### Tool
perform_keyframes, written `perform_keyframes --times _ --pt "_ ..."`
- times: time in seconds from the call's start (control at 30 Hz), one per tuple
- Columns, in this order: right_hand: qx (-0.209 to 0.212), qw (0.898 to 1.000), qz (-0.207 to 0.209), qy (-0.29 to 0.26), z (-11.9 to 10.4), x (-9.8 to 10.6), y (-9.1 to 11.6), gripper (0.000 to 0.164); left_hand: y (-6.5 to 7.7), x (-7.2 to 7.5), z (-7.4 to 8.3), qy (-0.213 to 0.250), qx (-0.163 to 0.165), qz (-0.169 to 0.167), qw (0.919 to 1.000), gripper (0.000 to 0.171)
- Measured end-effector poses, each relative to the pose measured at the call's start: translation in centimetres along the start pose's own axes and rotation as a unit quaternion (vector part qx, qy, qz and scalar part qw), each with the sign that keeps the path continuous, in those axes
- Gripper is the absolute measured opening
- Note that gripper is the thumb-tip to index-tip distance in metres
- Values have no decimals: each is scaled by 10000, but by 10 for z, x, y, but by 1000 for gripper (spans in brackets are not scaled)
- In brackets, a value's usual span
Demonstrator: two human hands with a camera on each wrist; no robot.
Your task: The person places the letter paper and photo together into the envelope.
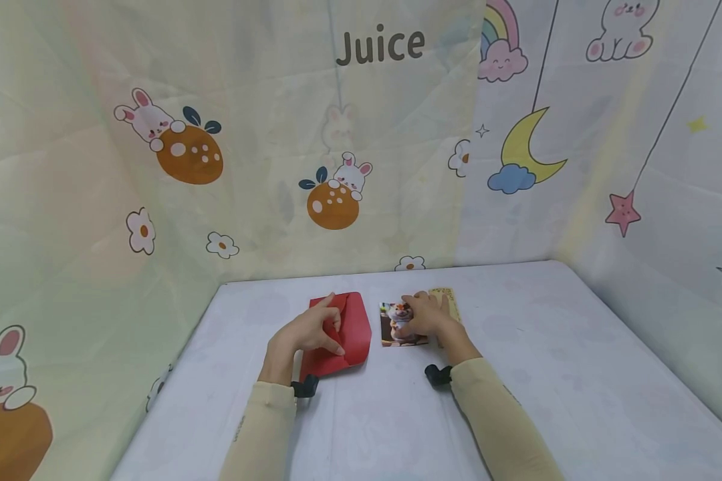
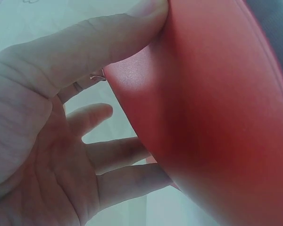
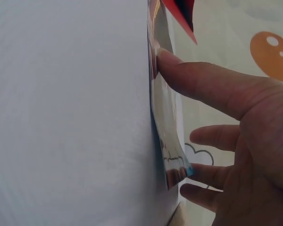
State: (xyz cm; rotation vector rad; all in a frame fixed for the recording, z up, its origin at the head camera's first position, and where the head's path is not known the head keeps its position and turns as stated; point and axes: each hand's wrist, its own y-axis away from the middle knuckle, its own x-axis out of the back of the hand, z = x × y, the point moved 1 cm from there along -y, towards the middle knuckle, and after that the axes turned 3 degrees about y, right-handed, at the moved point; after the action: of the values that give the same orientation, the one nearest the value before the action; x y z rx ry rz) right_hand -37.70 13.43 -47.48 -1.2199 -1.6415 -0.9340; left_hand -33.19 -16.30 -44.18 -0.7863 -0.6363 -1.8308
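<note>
A red paper envelope point(image 1: 356, 331), its flap folded out to the right, lies on the left part of the table. My left hand point(image 1: 309, 331) grips its edge. In the left wrist view the thumb rests on the bowed red paper point(image 2: 217, 94), and some fingertips pass behind it. To the right, my right hand point(image 1: 430, 316) holds a glossy picture card point(image 1: 391, 327) showing a white figure on a dark ground. The right wrist view shows the thumb pressing the bent card point(image 3: 166, 110), with a fingertip at its edge. A yellowish patterned card point(image 1: 453, 302) is partly hidden behind this hand.
The white-covered table point(image 1: 373, 427) extends around both arms. Printed cloth walls point(image 1: 265, 200) stand along its back and sides. Black wrist mounts point(image 1: 438, 375) sit near both sleeve cuffs.
</note>
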Motion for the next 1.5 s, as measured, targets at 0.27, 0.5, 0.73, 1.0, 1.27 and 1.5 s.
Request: perform_keyframes --times 0.27,0.5,0.73,1.0,1.27,1.5 --pt "89 9999 85 -75 -3 1 0 95 -2 -1 -1 20 -33 -41 10000 38" --pt "178 9994 212 -199 -5 2 0 94 -2 -1 -3 37 -65 -92 9999 36" --pt "115 9967 120 -798 -7 3 -1 92 -2 -1 -2 116 -34 -88 9999 36" --pt "248 9918 97 -1250 -6 4 -3 86 -1 0 -1 126 55 -118 9998 38" --pt "501 9884 281 -1403 -5 4 -7 79 -1 -1 -1 80 8 -106 9999 37" --pt "300 9798 412 -1935 -6 8 -7 79 -2 -1 -2 111 20 -83 9999 38"
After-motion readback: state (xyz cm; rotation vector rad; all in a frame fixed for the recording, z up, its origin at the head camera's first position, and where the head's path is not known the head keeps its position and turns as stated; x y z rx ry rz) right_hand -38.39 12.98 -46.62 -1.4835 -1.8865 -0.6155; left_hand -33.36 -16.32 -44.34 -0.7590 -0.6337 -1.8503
